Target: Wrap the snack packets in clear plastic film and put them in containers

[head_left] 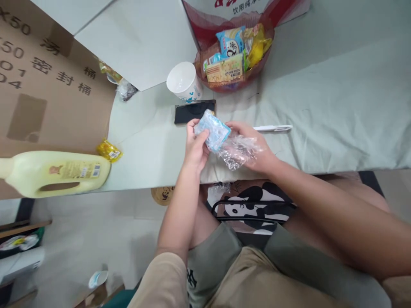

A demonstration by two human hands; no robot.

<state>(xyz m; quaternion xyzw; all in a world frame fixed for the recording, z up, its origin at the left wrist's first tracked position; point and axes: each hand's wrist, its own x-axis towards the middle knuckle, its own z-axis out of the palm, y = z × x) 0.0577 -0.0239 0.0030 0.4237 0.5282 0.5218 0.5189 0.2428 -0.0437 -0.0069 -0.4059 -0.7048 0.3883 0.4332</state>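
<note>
Near the table's front edge, my left hand [195, 149] is closed on a small, square blue-and-white packet [214, 131], thumb on top. Shiny clear film covers part of the packet. Crinkled clear plastic wrap [236, 155] hangs from its right side. My right hand [255, 143] is closed around this wrap, its fingers close to the packet's right edge and partly hidden by the film. Just behind my left fingers lies a dark phone [189, 113]. A white pen-like stick [274, 128] lies beyond my right hand.
A white paper cup [183, 83] stands beside a red translucent basket [227, 87] of wrapped snacks. On the left are a cardboard box [64, 111], a yellow jug [61, 171] on its side and a small yellow packet [109, 150]. Below the table edge is a panda-printed surface [253, 209].
</note>
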